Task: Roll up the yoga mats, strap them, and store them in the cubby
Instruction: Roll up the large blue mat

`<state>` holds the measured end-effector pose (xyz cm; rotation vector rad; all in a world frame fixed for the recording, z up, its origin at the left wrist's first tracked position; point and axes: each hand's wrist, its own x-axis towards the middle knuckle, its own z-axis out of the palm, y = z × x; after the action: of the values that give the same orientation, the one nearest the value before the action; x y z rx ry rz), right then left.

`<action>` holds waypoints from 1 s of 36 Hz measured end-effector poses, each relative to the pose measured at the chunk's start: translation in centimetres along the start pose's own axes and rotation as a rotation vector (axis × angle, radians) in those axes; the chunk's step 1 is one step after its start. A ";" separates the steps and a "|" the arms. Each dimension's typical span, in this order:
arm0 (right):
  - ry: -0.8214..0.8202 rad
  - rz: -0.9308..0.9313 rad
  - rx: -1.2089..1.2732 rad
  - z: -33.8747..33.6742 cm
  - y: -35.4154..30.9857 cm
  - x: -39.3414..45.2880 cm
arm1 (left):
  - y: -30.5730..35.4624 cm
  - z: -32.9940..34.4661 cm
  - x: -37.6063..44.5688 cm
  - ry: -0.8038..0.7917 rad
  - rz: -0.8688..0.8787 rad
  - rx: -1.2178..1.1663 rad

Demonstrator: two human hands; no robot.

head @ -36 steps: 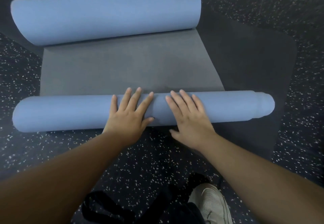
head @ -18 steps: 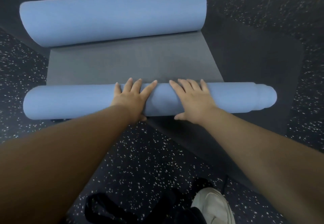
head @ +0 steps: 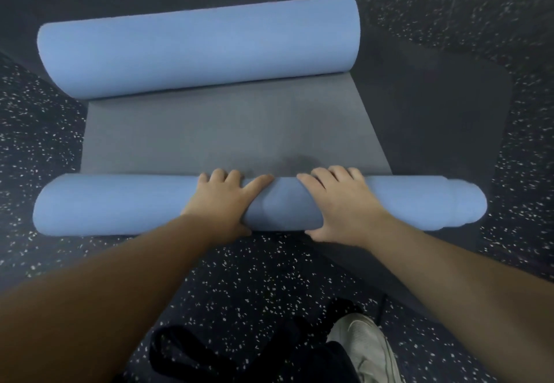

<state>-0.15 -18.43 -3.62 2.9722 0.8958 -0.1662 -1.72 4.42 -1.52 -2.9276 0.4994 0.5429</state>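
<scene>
rolling step under way, strapping and storing not yet begun. largest first: speckled floor (head: 269, 286) all round, with a dark mat (head: 449, 118) lying flat on it under and to the right of the work. on top, the blue yoga mat (head: 227, 133), grey face up between two curls: a fat far roll (head: 198, 49) at the far end and the near roll (head: 114, 204) just ahead of the knees, its right end telescoped out a little, layers stepping past each other. left hand (head: 223, 202) and right hand (head: 341, 202) side by side on the near roll, fingers draped over its top and thumbs hooked under the near side, clasping it. next move, by judgement: even pressure from both hands pushing the near roll forward over the grey stretch, with the stepped right end squared up first, else a crooked bundle. smaller things: a white shoe (head: 368, 349) and a black strap or bag (head: 192, 349) near the bottom edge. no cubby or other container in view, so nothing to report inside one.
</scene>
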 end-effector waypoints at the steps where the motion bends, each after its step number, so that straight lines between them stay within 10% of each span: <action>1: 0.012 -0.013 0.014 0.2 -0.1 -0.7 | 0.3 0.1 -0.5 -0.011 0.011 -0.014; 17: -0.361 -0.157 0.179 -1.3 0.0 -5.0 | 0.7 2.3 -3.4 -0.320 0.158 -0.429; 36: -0.474 0.097 0.367 -2.7 2.0 -1.6 | 1.7 1.8 -2.7 -0.077 0.070 -0.230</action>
<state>-0.13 -20.84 -0.73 3.0511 0.7189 -1.0824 -5.29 3.99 -2.33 -3.0984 0.5676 0.7672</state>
